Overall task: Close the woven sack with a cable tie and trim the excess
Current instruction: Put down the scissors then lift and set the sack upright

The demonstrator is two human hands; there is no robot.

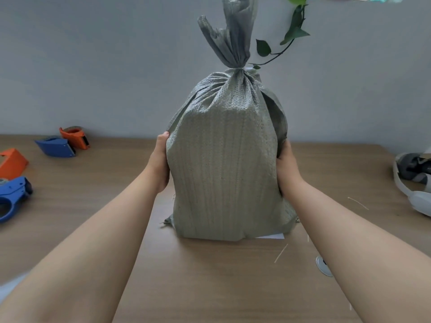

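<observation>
A full grey-green woven sack (224, 164) stands upright in the middle of the wooden table (210, 276). Its neck is gathered tight, and a pale cable tie (247, 70) shows at the cinch on the right side. Above the cinch the loose mouth of the sack fans upward. My left hand (161, 162) presses against the sack's left side, thumb on the front edge. My right hand (288, 169) grips the right side. A thin pale strip (281, 252) lies on the table at the front right of the sack.
Orange and blue tape dispensers (67, 142) lie at the far left, with another orange and blue pair (11, 180) closer. A white and grey headset (415, 180) sits at the right edge. A metal disc (323, 265) lies near my right forearm. A leafy vine (291, 31) hangs behind the sack.
</observation>
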